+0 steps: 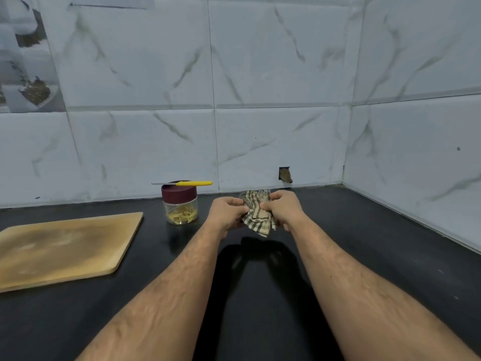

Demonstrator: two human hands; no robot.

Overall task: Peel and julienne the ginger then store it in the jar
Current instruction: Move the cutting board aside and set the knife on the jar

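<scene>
left hand [227, 212]: fingers curled round the left edge of a checked cloth [257, 213], thumb on top, held up off the desk.
right hand [281, 208]: fingers curled on the right side of the same cloth, so both hands bunch it between them, close together.
forearms: bare, reaching in from the bottom edge and converging at the cloth.
cloth: beige with dark stripes, crumpled, lower corner hanging below the hands, not touching the desk as far as i can tell.
desk [260, 295]: black, glossy, dark shadow of the hands right under them.
cutting board [62, 246]: wooden, flat on the desk at the left, well apart from the hands, surface stained darker in patches.
jar [179, 207]: clear, upright on the desk just left of the left hand, between board and hands, near the wall.
ginger [182, 216]: thin pale yellow strips piled in the bottom of the jar.
lid [178, 195]: dark red, on the jar.
knife [187, 183]: yellow handle, lying flat across the lid, blade pointing left, handle overhanging right.
wall [260, 74]: white marble-look tiles behind and on the right, meeting in the far right corner.
hole [285, 175]: small cut-out in the tile at the base of the back wall, just behind the hands.
</scene>
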